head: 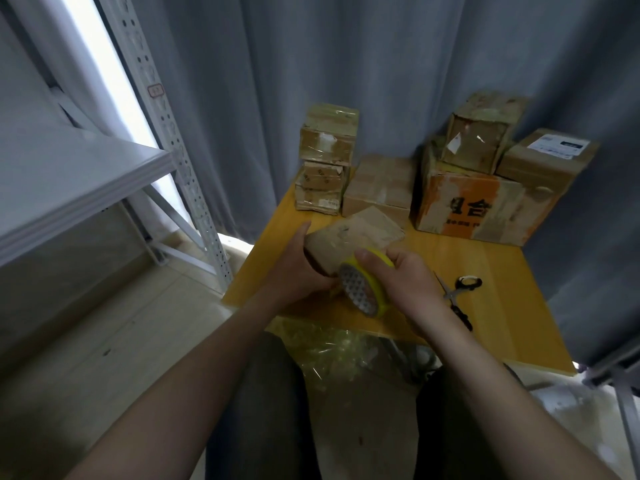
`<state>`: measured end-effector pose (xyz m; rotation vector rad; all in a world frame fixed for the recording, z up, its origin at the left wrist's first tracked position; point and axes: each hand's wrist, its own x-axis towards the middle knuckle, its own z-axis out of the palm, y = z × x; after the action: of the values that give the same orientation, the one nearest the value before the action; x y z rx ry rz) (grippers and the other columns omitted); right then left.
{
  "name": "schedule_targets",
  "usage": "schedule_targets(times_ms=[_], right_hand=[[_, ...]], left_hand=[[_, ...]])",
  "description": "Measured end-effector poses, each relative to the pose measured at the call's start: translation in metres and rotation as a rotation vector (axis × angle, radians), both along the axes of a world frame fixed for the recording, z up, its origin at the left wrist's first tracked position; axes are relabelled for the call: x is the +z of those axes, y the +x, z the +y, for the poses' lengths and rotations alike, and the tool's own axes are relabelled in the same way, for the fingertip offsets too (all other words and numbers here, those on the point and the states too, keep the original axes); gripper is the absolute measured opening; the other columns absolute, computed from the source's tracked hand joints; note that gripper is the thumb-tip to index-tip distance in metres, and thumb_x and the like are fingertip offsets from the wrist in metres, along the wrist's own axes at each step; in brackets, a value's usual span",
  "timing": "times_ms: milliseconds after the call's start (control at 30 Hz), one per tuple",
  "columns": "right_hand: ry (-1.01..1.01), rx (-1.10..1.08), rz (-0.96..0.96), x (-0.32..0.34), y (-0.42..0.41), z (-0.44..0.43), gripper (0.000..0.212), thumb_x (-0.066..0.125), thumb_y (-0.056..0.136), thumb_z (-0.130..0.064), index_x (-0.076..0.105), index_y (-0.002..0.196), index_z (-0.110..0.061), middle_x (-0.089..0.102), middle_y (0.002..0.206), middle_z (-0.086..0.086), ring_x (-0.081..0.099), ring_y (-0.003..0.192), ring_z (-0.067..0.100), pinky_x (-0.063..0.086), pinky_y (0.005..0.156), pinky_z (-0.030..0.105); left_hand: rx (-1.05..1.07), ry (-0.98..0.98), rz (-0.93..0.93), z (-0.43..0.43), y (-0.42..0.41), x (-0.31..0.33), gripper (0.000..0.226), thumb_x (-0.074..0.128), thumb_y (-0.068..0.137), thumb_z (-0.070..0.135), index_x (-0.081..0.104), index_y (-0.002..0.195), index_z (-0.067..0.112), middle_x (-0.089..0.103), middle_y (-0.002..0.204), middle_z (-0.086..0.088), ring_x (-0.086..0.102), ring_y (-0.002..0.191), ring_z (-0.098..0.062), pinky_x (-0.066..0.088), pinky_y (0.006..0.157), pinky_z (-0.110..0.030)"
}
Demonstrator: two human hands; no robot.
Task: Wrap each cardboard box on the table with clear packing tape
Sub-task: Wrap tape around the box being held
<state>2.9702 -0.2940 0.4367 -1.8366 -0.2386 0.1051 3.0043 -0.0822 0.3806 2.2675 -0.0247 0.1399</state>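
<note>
Closest in, two bare forearms reach forward over a pair of knees in dark trousers (266,410), and a crumpled mass of clear plastic film (332,351) hangs between the knees, just under the near edge of the table.

At that near edge of the yellow wooden table (491,271), the left hand (298,271) grips the near left end of a small cardboard box (349,237). Its thumb lies up along the box's side and the fingers curl round beneath it. The box sits tilted, with one end raised toward the person. The right hand (405,277) holds a roll of tape (363,289) with a yellow rim, fingers curled over the top of it and the roll pressed against the near face of the box. Whether a strip of tape already runs onto the box cannot be told.

A pair of scissors (459,292) lies on the table just right of the right wrist.

Along the far edge stand more boxes:
- a stack of glossy taped boxes (327,161) on the left
- a plain box (381,185) beside it
- a large orange-printed box (474,209)
- a film-covered box (481,133) on top of the orange one
- a box with a white label (547,157) at the right

A grey curtain (346,64) hangs behind them, and a grey metal shelf unit (86,168) stands at the left.
</note>
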Motion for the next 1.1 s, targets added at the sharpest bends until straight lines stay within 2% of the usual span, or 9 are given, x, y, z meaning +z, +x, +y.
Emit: schedule_targets(times_ms=[100,200,333,400,467,600,867,1000,1100], right_hand=[[-0.08,-0.04,0.037,-0.02,-0.011,-0.004,0.033,0.068,0.096,-0.047,0.071,0.078,-0.019,0.071,0.066,-0.003,0.067,0.06,0.012,0.049,0.057,0.033],[-0.097,-0.065,0.023,-0.035,-0.015,-0.002,0.033,0.069,0.096,-0.048,0.073,0.084,-0.017,0.073,0.076,0.008,0.069,0.071,0.027,0.052,0.062,0.047],[-0.079,-0.042,0.077,-0.041,-0.008,0.0,0.035,0.068,0.096,-0.046,0.075,0.092,-0.011,0.076,0.085,0.011,0.072,0.074,0.02,0.054,0.063,0.039],[-0.06,-0.032,0.117,-0.043,-0.005,0.0,0.033,0.069,0.097,-0.043,0.075,0.093,-0.01,0.076,0.085,0.009,0.071,0.068,0.011,0.052,0.059,0.026],[-0.052,-0.03,0.138,-0.047,-0.003,0.001,0.033,0.07,0.096,-0.043,0.075,0.093,-0.011,0.076,0.085,0.01,0.072,0.071,0.015,0.052,0.06,0.026],[-0.055,-0.047,0.105,-0.057,0.0,0.002,0.036,0.069,0.097,-0.044,0.073,0.093,-0.008,0.073,0.086,0.015,0.07,0.072,0.021,0.049,0.062,0.03],[-0.031,-0.001,0.174,-0.052,0.001,0.0,0.035,0.07,0.096,-0.041,0.072,0.083,-0.009,0.068,0.065,0.002,0.061,0.055,0.005,0.044,0.051,0.019],[0.039,0.071,0.14,-0.028,0.0,-0.006,0.039,0.069,0.093,-0.047,0.076,0.076,-0.012,0.072,0.069,0.008,0.065,0.062,0.014,0.046,0.062,0.027],[0.206,0.147,0.01,-0.007,0.004,-0.006,0.018,0.068,0.093,-0.035,0.075,0.085,-0.02,0.074,0.076,-0.002,0.07,0.07,0.014,0.051,0.066,0.026]], left_hand=[[-0.018,0.042,-0.02,0.005,0.004,-0.002,0.131,0.093,0.059,0.052,0.015,0.161,0.028,0.028,0.162,0.0,0.032,0.145,-0.02,0.033,0.11,-0.03],[-0.071,0.14,-0.039,0.013,0.009,-0.008,0.127,0.08,0.052,0.076,0.021,0.158,0.037,0.038,0.154,0.002,0.042,0.137,-0.017,0.044,0.11,-0.043],[-0.095,0.331,-0.098,0.017,0.008,-0.007,0.119,0.066,0.06,0.084,0.023,0.16,0.034,0.037,0.149,0.0,0.042,0.132,-0.02,0.045,0.102,-0.038],[-0.121,0.518,-0.297,0.019,0.01,-0.011,0.107,0.057,0.071,0.084,0.035,0.157,0.024,0.035,0.157,-0.008,0.035,0.144,-0.03,0.04,0.112,-0.052],[-0.22,0.598,-0.453,0.02,0.013,-0.018,0.088,0.054,0.085,0.074,0.042,0.153,0.019,0.038,0.159,-0.008,0.031,0.149,-0.034,0.036,0.113,-0.062],[-0.377,0.504,-0.591,0.011,0.007,-0.027,0.05,0.05,0.103,0.047,0.051,0.149,0.026,0.04,0.16,-0.001,0.026,0.152,-0.028,0.032,0.119,-0.054],[-0.469,0.463,-0.581,0.019,0.007,-0.02,0.043,0.056,0.1,0.04,0.059,0.141,0.026,0.048,0.155,0.0,0.031,0.151,-0.032,0.037,0.117,-0.052],[-0.383,0.096,-0.422,0.026,0.0,0.0,0.043,0.067,0.095,0.039,0.066,0.135,0.025,0.059,0.145,0.009,0.046,0.142,-0.009,0.04,0.116,-0.03],[-0.242,-0.226,-0.179,0.026,-0.005,0.017,0.028,0.064,0.096,0.034,0.068,0.123,0.041,0.069,0.119,0.027,0.063,0.118,-0.002,0.054,0.091,-0.02]])
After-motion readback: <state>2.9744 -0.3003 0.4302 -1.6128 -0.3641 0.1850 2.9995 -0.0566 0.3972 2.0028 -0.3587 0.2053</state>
